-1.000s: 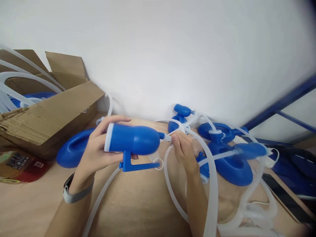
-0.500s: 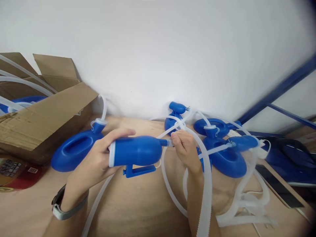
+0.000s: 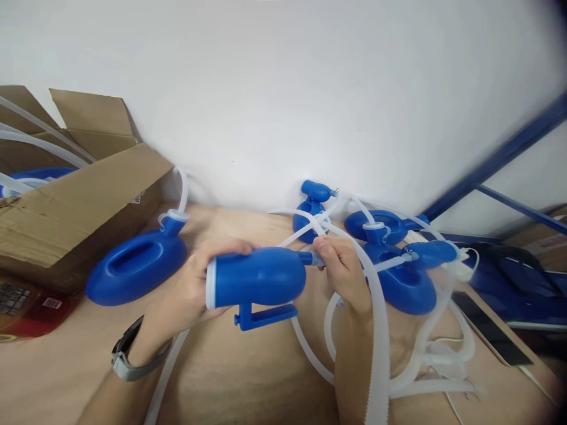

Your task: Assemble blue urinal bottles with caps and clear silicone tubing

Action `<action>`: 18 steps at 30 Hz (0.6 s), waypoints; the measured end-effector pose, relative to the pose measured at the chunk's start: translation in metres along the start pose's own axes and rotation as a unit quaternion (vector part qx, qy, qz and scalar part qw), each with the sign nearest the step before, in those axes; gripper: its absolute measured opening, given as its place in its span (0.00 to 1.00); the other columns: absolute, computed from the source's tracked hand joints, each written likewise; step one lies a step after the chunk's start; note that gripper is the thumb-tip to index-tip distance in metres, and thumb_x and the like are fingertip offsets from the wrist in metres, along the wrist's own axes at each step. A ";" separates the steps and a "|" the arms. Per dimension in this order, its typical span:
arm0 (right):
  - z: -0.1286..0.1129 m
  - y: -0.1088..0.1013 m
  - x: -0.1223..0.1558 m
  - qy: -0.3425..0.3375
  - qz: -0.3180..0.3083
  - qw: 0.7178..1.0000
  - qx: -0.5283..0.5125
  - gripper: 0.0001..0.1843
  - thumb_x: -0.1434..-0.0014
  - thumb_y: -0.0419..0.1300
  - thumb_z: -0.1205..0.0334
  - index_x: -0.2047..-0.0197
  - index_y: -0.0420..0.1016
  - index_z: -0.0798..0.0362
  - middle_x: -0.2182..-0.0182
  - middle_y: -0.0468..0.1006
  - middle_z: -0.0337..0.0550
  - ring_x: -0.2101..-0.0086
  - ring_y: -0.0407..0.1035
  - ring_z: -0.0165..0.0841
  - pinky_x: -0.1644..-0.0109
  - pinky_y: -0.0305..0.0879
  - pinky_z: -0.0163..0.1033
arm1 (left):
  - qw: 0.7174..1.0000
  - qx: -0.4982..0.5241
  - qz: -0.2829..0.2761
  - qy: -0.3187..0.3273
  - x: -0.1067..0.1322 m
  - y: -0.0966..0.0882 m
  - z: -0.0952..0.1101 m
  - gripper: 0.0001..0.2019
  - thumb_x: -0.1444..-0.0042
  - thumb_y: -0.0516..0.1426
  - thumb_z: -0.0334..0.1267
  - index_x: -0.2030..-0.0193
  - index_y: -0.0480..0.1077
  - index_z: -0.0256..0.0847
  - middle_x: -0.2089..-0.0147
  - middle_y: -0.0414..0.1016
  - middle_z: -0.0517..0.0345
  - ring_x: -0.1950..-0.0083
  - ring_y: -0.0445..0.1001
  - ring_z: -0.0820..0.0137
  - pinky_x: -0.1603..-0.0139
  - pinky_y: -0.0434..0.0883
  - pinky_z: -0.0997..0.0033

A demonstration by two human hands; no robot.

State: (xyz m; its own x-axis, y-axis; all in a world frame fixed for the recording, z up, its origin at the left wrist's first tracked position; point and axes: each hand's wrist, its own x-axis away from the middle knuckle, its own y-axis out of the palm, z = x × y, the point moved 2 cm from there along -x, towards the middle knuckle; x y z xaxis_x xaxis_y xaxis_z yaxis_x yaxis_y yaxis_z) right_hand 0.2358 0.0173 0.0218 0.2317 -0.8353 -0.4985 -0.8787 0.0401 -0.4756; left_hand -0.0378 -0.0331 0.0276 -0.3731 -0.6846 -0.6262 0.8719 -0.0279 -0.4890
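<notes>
My left hand [image 3: 188, 295] is wrapped round a blue plastic urinal cup [image 3: 259, 276], which lies sideways in the air with its white-rimmed end to the left. A blue clip-like handle [image 3: 266, 319] hangs under the cup. On its narrow nozzle sits the end of a clear tube [image 3: 318, 258], pinched between the thumb and fingers of my right hand [image 3: 341, 268]. A wide translucent hose [image 3: 378, 348] runs down past my right forearm. To the left lies a blue urinal bottle [image 3: 137, 268] with a hose in its capped neck; another blue bottle [image 3: 401, 289] is beyond my right hand.
An open cardboard box [image 3: 84, 200] holding hoses and blue parts stands at the left, a red-labelled container [image 3: 35, 313] below it. Against the wall are a smaller blue cup [image 3: 316, 190] and a blue bottle [image 3: 370, 225]. A phone [image 3: 491, 327] and blue metal frame [image 3: 500, 165] are at right.
Both hands have shifted a little to the right, carrying the urinal cup with them. My right hand still pinches the tube at the nozzle. The view has moved slightly.
</notes>
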 end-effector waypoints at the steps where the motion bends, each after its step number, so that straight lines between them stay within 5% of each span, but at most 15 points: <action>1: -0.002 0.000 0.000 0.001 0.007 1.000 -0.003 0.33 0.24 0.49 0.48 0.81 0.59 0.49 0.82 0.65 0.37 0.78 0.60 0.30 0.70 0.55 0.41 | 1.000 0.003 -0.001 -0.001 0.001 0.000 -0.001 0.28 0.39 0.69 0.39 0.35 0.66 0.54 0.38 0.78 0.53 0.39 0.81 0.53 0.41 0.82 0.51; 12: -0.012 0.014 0.001 -0.084 0.053 0.994 0.039 0.32 0.21 0.47 0.53 0.80 0.58 0.48 0.82 0.65 0.36 0.78 0.60 0.30 0.71 0.54 0.43 | 0.999 -0.016 0.008 -0.035 0.001 -0.003 -0.001 0.29 0.45 0.69 0.36 0.38 0.65 0.49 0.44 0.72 0.49 0.45 0.80 0.54 0.51 0.84 0.57; 18: -0.017 0.015 0.002 -0.153 0.070 0.980 0.108 0.29 0.23 0.48 0.61 0.79 0.54 0.49 0.84 0.61 0.35 0.79 0.55 0.29 0.69 0.54 0.42 | 0.961 0.189 -0.048 -0.196 -0.002 0.006 -0.001 0.28 0.45 0.69 0.30 0.45 0.58 0.50 0.59 0.78 0.60 0.71 0.82 0.66 0.74 0.81 0.69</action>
State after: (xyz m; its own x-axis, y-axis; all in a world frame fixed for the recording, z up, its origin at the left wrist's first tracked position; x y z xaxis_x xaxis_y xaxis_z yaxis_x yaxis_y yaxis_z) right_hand 0.2160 0.0066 0.0257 0.2576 -0.6116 -0.7480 -0.8093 0.2864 -0.5128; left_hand -0.0325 -0.0311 0.0256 -0.3735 -0.8858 -0.2755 0.9202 -0.3162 -0.2309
